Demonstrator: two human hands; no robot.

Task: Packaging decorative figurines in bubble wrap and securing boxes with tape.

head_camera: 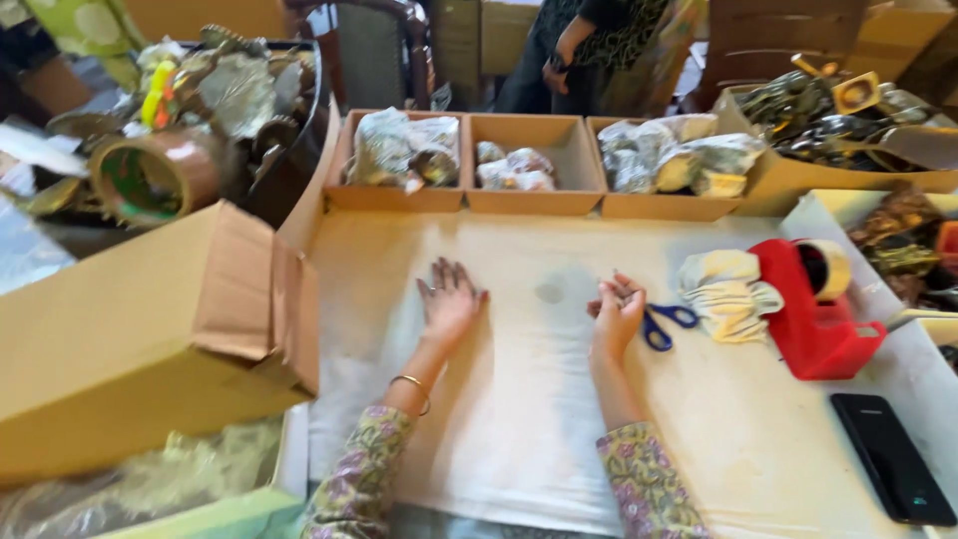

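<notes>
My left hand (pixel 448 301) lies flat, palm down, fingers spread on a thin white sheet (pixel 529 399) covering the table. My right hand (pixel 618 314) rests on the same sheet with fingers curled; whether it holds something small is unclear. Blue-handled scissors (pixel 667 325) lie just right of my right hand, touching or nearly touching it. A crumpled cream cloth or paper bundle (pixel 726 292) sits beyond the scissors.
A large cardboard box (pixel 130 349) lies on its side at left. Three open trays (pixel 529 165) of wrapped items line the far edge. A red tape dispenser (pixel 813 309) and black phone (pixel 891 457) are right. Another person (pixel 589 50) stands behind the table.
</notes>
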